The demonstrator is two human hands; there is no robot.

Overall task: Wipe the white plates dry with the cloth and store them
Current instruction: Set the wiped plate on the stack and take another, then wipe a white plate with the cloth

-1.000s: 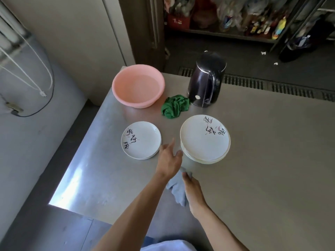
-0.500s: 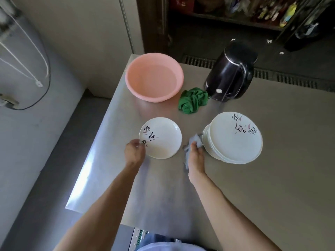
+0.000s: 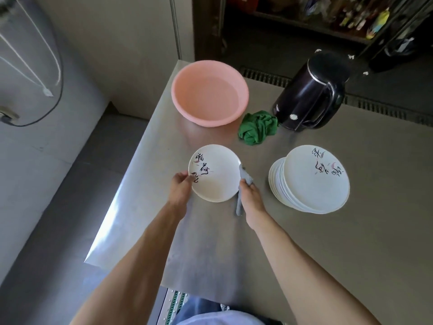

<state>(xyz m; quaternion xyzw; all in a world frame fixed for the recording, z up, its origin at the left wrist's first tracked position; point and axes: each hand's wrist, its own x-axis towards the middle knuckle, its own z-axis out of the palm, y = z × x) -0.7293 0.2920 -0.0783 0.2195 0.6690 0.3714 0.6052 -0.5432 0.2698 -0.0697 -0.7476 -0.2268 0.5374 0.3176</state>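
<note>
While the left hand (image 3: pixel 180 187) curls its fingers round the near-left rim of a single white plate (image 3: pixel 214 177), the right hand (image 3: pixel 249 195) grips one grey cloth (image 3: pixel 245 180) and holds it against the same plate's right rim. A tail of that cloth hangs down beside the right wrist. The plate bears black brush characters and small pink marks along its left side. It sits over the left part of the grey table (image 3: pixel 328 242); whether it lies flat or is raised a little cannot be told.

To its right, apart from the right hand, stands one stack of white plates (image 3: pixel 314 184). The top one carries the same kind of black and pink painting near its far edge. The rims below it fan out to the left, where at least five show, though the exact count is unclear.

Three other things stand on the far part of the table. One pink basin (image 3: pixel 209 93) sits near the far-left corner, with one crumpled green cloth (image 3: pixel 257 126) just to its right. One black kettle (image 3: pixel 311 95) stands close against the green cloth. That makes two cloths in all, one grey in the hand and one green lying loose.

Both bare forearms reach in from the bottom edge. Beyond the table runs one floor grate (image 3: pixel 386 111), and a dark shelf (image 3: pixel 328 24) holds bottles and packets too blurred to count.
</note>
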